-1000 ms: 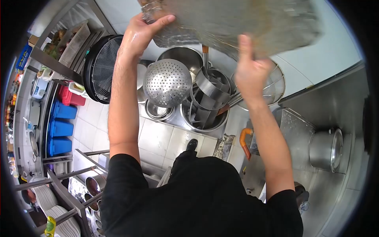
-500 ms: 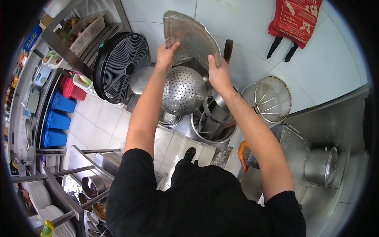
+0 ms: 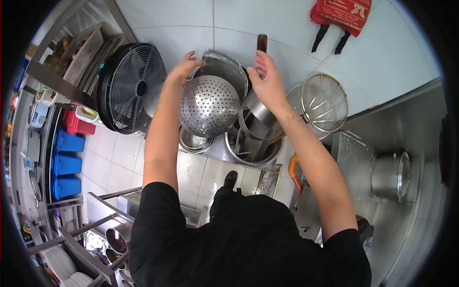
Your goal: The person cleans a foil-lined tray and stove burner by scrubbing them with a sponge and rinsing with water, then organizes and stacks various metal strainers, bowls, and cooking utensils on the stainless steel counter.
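A thin, wrinkled silvery sheet stands curved inside a large steel pot behind the perforated metal bowl. My left hand is at the pot's left side, fingers apart, close to the sheet's left edge and holding nothing. On the other side, my right hand is open beside the dark wooden handle, with its fingers spread. Below it, a pot holds several metal pieces. Small nested bowls sit under the perforated bowl.
A black round fan leans at the left. Wire strainers rest against the wall at the right. A red pouch hangs above. An orange curved handle and a lidded pot are at the right.
The sheet has moved down into the large pot, out of both hands. My hands have let go and spread apart beside it.
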The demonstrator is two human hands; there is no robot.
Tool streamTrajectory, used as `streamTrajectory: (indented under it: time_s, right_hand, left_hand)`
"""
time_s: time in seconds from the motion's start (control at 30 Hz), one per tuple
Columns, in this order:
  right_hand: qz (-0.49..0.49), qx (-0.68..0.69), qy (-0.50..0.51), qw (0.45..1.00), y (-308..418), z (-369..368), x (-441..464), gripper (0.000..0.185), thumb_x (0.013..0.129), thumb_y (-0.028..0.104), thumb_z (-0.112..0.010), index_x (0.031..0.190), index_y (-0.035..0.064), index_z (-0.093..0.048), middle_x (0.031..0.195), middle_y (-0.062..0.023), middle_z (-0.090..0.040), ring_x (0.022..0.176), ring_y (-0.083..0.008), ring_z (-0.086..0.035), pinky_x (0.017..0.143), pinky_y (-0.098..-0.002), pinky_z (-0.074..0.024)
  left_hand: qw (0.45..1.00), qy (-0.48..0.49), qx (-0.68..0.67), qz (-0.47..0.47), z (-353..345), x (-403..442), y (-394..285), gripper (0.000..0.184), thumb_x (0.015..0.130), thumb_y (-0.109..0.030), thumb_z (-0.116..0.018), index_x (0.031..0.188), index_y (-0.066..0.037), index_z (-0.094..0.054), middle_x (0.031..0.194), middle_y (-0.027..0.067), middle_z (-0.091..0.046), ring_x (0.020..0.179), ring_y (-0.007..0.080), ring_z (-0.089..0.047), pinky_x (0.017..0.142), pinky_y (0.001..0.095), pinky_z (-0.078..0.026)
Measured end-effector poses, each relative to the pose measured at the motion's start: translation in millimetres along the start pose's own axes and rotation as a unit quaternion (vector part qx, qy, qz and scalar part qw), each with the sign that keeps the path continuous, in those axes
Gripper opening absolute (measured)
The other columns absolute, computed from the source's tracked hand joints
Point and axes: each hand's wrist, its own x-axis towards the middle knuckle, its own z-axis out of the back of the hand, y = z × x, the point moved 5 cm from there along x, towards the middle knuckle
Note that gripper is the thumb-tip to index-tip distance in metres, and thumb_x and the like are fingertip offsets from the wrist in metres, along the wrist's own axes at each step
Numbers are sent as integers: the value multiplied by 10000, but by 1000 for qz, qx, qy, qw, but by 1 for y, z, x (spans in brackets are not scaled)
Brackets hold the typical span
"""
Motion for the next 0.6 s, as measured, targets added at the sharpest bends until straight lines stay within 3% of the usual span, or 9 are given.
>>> streamTrajectory:
  time_s: [0.03,0.1,0.17,0.23,0.3,0.4,0.5,0.6]
  right_hand:
    - [2,-1,-5,1000,5,13,-2,499,927,136,-672,1379,7,-506,1277,-199,-638,1176,-317,-633,982,-405,-515]
    - [5,-27,-26,999,13,41,-12,473,929,123,-670,1365,11,-525,1288,-184,-633,1164,-293,-638,963,-384,-526]
    - [-8,-38,-41,998,10,71,-30,432,933,114,-665,1338,17,-553,1281,-172,-635,1156,-280,-639,951,-376,-530]
    - [-21,-53,-68,996,9,99,-53,326,939,99,-657,1256,27,-629,1233,-146,-651,1117,-248,-650,915,-343,-537]
    - [-59,-32,-93,993,-9,126,-76,287,940,94,-658,1220,30,-652,1206,-138,-658,1098,-228,-654,898,-325,-538]
    - [-121,-14,-113,986,-40,154,-110,230,955,108,-658,1171,32,-678,1072,-63,-690,952,-135,-646,809,-278,-524]
    - [-178,-8,-87,980,-51,161,-132,199,970,125,-650,1147,45,-694,961,5,-695,828,-76,-597,742,-244,-485]
    - [-171,14,-56,984,-54,150,-143,193,972,128,-647,1140,48,-698,950,-7,-695,816,-85,-600,739,-246,-488]
  left_hand:
    - [1000,-10,14,16,3,-7,3,940,837,-277,-739,1581,-13,-229,1577,262,-348,1489,356,-306,1184,403,-297]
    - [994,-72,66,-46,12,-35,6,878,839,-331,-743,1555,-37,-330,1540,235,-420,1354,383,-495,1053,445,-455]
    - [977,-110,131,-124,20,-66,20,780,879,-350,-719,1507,-6,-409,1475,254,-492,1309,371,-541,1040,438,-466]
    - [943,-221,195,-151,22,-122,36,734,895,-328,-728,1463,40,-445,1368,264,-578,1238,347,-592,1021,428,-479]
    - [940,-295,138,-100,11,-168,63,781,878,-345,-772,1456,56,-433,1320,244,-605,1186,333,-612,1001,431,-491]
    - [962,-246,-103,52,-7,-179,140,713,931,-348,-728,1448,44,-432,1340,153,-609,1187,300,-619,1023,428,-477]
    - [873,-136,-467,47,-39,-177,155,583,940,-251,-720,1388,19,-461,1336,159,-599,1203,317,-597,1055,468,-463]
    - [812,-81,-577,-19,-41,-179,143,441,964,-164,-668,1334,0,-493,1338,132,-599,1250,312,-567,1095,509,-436]
